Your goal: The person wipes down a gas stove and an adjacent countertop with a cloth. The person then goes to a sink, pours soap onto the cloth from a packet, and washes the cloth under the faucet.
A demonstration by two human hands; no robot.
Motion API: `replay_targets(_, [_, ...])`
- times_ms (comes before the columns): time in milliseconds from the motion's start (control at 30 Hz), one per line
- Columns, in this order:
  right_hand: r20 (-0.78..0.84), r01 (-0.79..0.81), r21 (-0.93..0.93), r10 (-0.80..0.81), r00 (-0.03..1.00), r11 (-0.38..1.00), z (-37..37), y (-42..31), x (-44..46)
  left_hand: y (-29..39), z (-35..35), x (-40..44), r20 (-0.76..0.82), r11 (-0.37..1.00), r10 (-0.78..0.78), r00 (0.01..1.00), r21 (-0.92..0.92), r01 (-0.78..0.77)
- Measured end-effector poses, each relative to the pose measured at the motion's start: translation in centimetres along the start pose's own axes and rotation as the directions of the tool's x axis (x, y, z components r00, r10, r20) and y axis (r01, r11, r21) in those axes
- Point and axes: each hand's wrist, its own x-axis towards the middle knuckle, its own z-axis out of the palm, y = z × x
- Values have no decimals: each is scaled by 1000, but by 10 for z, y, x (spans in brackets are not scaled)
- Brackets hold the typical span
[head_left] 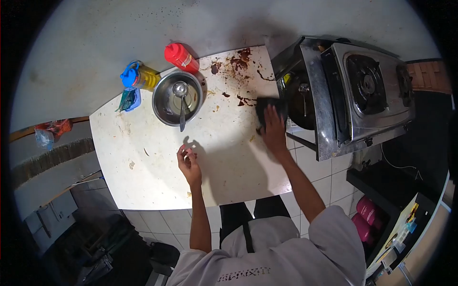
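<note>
My right hand (pixel 274 126) presses a black cloth (pixel 268 106) against the right edge of the white table (pixel 157 176), fingers spread over the cloth. Dark brown stains (pixel 240 62) mark the tabletop beyond it, towards the wall. Loosely curled and with nothing visible in it, my left hand (pixel 189 167) hovers over the front of the table. Ahead of that hand stands a steel bowl (pixel 160 102) with a ladle (pixel 182 107) resting inside, its handle over the near rim.
A red bottle (pixel 182 58) lies tilted by the wall. Left of the bowl are a blue-lidded container (pixel 138 76) with yellow contents and a small blue tray (pixel 130 101). On the right, a gas stove (pixel 377 90) tops a metal stand whose shelf holds a dark pan (pixel 300 102).
</note>
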Motion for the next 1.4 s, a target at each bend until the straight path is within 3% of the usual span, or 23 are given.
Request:
replay_targets(100, [68,45,-3,-45,997,999,-2,-13,-62,-3,-3,2,36,998,7,999,56,-9])
replay_targets(167, [215,35,7,-36,976,999,-4,-22,-90,-12,-8,3,181,983,51,982,166,-82])
replay_targets(200, [216,39,9,-40,975,999,-6,-23,-88,-13,-9,3,177,983,50,983,167,-80])
replay_targets(267, [209,60,-27,-53,977,998,-8,-24,-80,-15,-7,3,237,919,-73,969,394,-27])
replay_targets(300, [211,60,-26,-53,976,998,-7,-23,-71,-19,-7,4,236,918,-75,969,396,-25])
replay_targets(400, [120,85,-56,-78,990,995,3,-18,-26,-25,-8,6,230,922,-81,970,388,-15])
replay_targets(500, [14,117,-130,-116,993,985,14,-12,20,-10,-2,5,222,866,-64,973,497,-56])
replay_targets(567, [-45,138,-29,-139,989,990,14,-11,41,-3,4,1,232,734,75,970,645,-211])
replay_targets(767, [-83,147,8,-145,986,989,14,-10,43,6,10,-3,190,738,51,980,654,-165])
replay_targets(1000, [178,64,114,-83,981,991,-6,-37,-100,-2,9,-2,153,771,8,988,628,-103])
replay_targets(1100, [243,75,15,-76,967,997,-12,-41,-117,0,9,0,162,746,35,986,652,-134])
replay_targets(1233, [201,78,67,-90,975,995,1,-37,-78,1,8,1,175,732,34,984,665,-144])
replay_targets(1400, [1,146,-35,-146,989,989,21,-38,7,8,11,3,156,750,-20,988,655,-88])
